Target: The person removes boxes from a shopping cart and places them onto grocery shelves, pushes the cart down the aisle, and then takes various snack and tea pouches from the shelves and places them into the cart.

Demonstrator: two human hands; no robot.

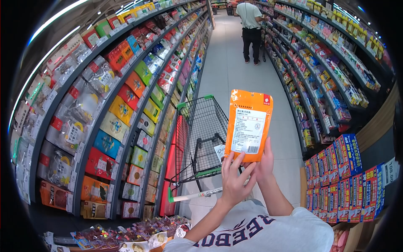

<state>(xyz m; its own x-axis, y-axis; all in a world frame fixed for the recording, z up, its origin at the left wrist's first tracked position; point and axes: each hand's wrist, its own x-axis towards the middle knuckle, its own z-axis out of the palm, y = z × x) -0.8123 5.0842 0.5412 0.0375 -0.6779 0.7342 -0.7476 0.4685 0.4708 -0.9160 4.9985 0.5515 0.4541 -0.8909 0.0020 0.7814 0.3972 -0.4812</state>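
An orange pouch [248, 126] with a white printed label and a barcode is held upright at its lower end, its label side facing me. My left hand [238, 178] has its fingertips against the pouch's bottom left edge. Behind the bottom right corner, my right hand [265, 161] grips the pouch, with the thumb along its right side. Just beyond my left hand stands a wire shopping cart [199, 138] with green trim.
Shelves of colourful packets [121, 110] line the left, and more stocked shelves [312, 80] the right. A person [250, 29] stands farther up the aisle by a cart. Blue and red boxes [344, 180] are stacked at the lower right. Wrapped sweets [126, 235] lie at the lower left.
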